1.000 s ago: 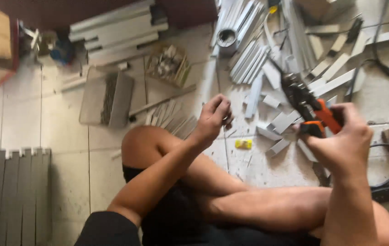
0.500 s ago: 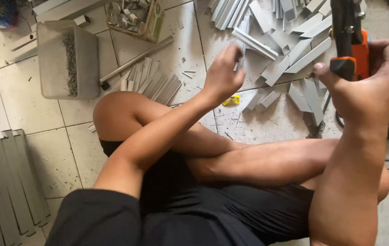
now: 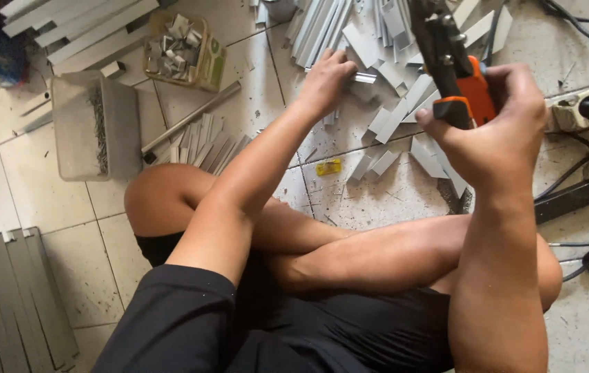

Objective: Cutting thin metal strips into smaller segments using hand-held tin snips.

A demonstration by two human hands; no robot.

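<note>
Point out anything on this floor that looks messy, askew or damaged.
Short metal offcuts lie scattered at all angles across the tiled floor, where the left hand reaches while the right hand holds an orange-and-black hand tool. Cables trail loosely from the power strip. The tiles look scuffed and stained.

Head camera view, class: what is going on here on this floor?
A person sits cross-legged on a tiled floor strewn with short grey metal strips. The right hand grips a black and orange hand tool, held up above the pile. The left hand reaches forward and closes its fingers on a small shiny metal piece among the strips. A clear plastic tray and a small box of metal bits stand to the left.
</note>
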